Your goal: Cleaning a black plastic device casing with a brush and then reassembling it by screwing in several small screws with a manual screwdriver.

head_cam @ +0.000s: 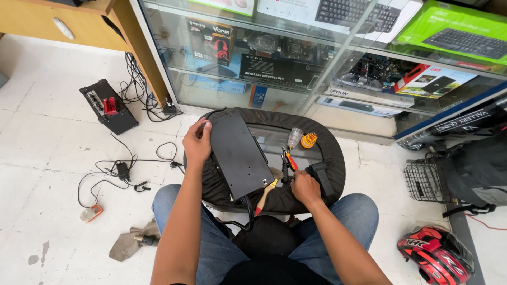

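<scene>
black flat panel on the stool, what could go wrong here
1. The black flat metal panel, steadied only by the left hand, overhangs the round dark stool and might slide off.
2. The small clear cup and orange screwdriver-bit holder near the right hand could be knocked over.

bright, even daylight | soft shadows | glass reflections | sharp focus | wide-angle edge bending

Left hand grips black panel — right hand beside pliers.

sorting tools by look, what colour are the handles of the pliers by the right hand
Red and yellow handles on the pliers, just above the right hand; clearest in the head view.
</scene>
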